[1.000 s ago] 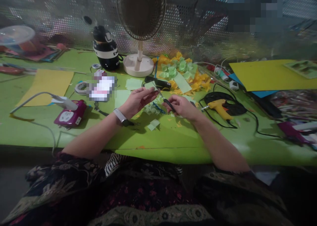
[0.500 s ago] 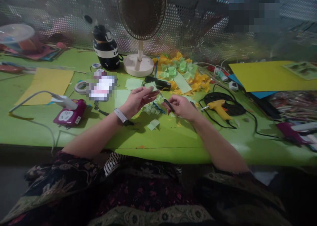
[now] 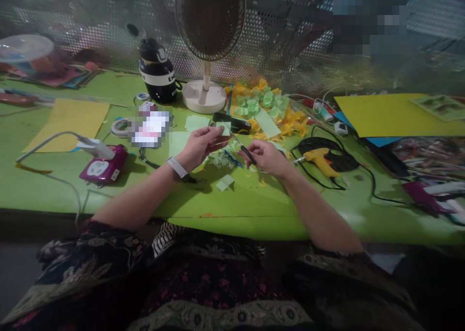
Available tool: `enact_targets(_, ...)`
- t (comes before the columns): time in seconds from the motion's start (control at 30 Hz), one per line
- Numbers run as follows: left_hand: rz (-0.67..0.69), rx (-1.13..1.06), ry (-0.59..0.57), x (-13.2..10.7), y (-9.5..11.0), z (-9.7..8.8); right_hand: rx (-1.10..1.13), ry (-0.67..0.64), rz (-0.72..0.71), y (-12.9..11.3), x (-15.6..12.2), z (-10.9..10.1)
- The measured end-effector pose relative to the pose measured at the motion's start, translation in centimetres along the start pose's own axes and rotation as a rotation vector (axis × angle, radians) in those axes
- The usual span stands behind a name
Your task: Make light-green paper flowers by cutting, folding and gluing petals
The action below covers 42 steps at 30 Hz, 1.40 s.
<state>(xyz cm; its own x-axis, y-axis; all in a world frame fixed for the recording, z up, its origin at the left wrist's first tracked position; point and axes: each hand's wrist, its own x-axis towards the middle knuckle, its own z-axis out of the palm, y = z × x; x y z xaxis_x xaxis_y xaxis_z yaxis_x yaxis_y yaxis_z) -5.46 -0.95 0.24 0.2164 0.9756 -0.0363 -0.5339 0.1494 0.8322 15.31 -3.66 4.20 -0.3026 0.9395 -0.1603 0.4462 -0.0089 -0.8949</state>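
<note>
My left hand (image 3: 204, 148) pinches a small piece of light green paper (image 3: 225, 127) above the table. A pair of scissors (image 3: 247, 153) with dark handles is gripped in my right hand (image 3: 267, 157), its blades pointing up and left at the paper's edge. Whether the blades touch the paper I cannot tell. Below the hands lie green paper scraps (image 3: 220, 159) and a small green paper square (image 3: 225, 182). Behind them are a black stapler-like object (image 3: 236, 123), a larger green paper strip (image 3: 267, 123) and a heap of orange paper pieces (image 3: 296, 120) with folded green ones (image 3: 267, 98) on top.
A white fan (image 3: 204, 98) and a dark bottle (image 3: 158, 77) stand at the back. To the right lies a yellow glue gun (image 3: 321, 161) with its black cord. On the left are a purple device (image 3: 105, 169), a tape roll (image 3: 120, 127) and yellow paper (image 3: 69, 123).
The green paper in my left hand has turned a little and shows more of its flat face. Both hands keep nearly the same place; the view has shifted slightly.
</note>
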Motion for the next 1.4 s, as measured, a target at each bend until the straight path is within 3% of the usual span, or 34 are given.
enact_targets(0.43,-0.006,-0.021,-0.011,-0.05,-0.05,0.32,0.054,0.016,-0.027,0.11,0.10,0.13)
enact_targets(0.7,-0.014,-0.003,0.074,-0.10,0.12,0.59,0.049,0.001,-0.030,0.06,-0.24,0.26)
enact_targets(1.1,-0.027,0.010,0.054,-0.39,0.08,0.79,0.047,-0.026,-0.063,0.62,0.04,0.05)
enact_targets(1.4,-0.033,0.061,0.076,-0.56,0.30,0.95,0.034,-0.029,-0.015,0.20,-0.01,0.19)
